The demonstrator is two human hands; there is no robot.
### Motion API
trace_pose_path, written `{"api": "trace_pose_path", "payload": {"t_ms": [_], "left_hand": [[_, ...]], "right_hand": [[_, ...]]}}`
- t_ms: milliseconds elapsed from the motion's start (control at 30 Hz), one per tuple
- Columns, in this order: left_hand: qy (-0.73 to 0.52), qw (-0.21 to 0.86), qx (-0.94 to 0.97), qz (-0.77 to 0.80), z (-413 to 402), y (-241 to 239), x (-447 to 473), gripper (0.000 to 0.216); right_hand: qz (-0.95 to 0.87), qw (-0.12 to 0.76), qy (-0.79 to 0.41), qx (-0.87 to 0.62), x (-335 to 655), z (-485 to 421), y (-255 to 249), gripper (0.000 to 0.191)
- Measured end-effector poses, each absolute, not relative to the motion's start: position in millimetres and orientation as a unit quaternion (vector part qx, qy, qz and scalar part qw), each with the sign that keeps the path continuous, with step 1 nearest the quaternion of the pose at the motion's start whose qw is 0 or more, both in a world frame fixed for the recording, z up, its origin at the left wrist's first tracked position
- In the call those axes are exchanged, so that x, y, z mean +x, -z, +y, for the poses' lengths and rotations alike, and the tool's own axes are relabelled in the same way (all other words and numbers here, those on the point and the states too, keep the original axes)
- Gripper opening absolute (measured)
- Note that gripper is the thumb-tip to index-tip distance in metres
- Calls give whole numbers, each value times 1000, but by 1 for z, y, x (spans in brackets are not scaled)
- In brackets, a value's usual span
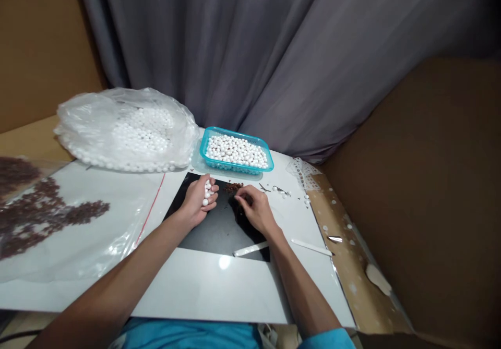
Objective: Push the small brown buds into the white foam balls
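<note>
My left hand (199, 199) is curled around several small white balls (206, 192), which show between the fingers and palm. It hovers over a black sheet (211, 234) on the white table. To its right, my right hand (252, 205) has thumb and fingertips pinched together above the same sheet. Whatever lies in that pinch is too small to make out. Just beyond the right fingertips is a small heap of reddish-brown bits (234, 187). A teal plastic basket (270, 162) full of white balls stands behind both hands.
A large clear bag (129, 130) of white balls rests at the back left. Nearer, a zip bag (125, 224) holds reddish-brown pieces. White strips (250, 249) lie on the sheet and table. Tweezers-like metal tools (281, 190) and scraps are at right, by cardboard (332, 213).
</note>
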State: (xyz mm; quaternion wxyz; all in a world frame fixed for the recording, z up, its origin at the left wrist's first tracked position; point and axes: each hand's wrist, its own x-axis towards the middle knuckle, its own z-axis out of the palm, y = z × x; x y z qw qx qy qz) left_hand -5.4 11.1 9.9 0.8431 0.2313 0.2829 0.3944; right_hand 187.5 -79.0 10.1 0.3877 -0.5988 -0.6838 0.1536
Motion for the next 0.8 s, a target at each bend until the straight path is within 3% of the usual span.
{"api": "trace_pose_path", "payload": {"t_ms": [233,367,533,800], "left_hand": [[-398,816,284,307,-4,-9,7,34],[-403,794,311,333,-7,2,15,38],[-412,783,320,339,-6,6,17,41],[-413,791,303,334,-4,7,16,38]], "right_hand": [[-646,483,-299,-510,154,-102,-18,12],[-659,493,-309,-476,144,-106,-21,8],[-676,494,-298,-459,146,-105,-24,19],[-670,515,-308,-438,149,-102,-23,10]]}}
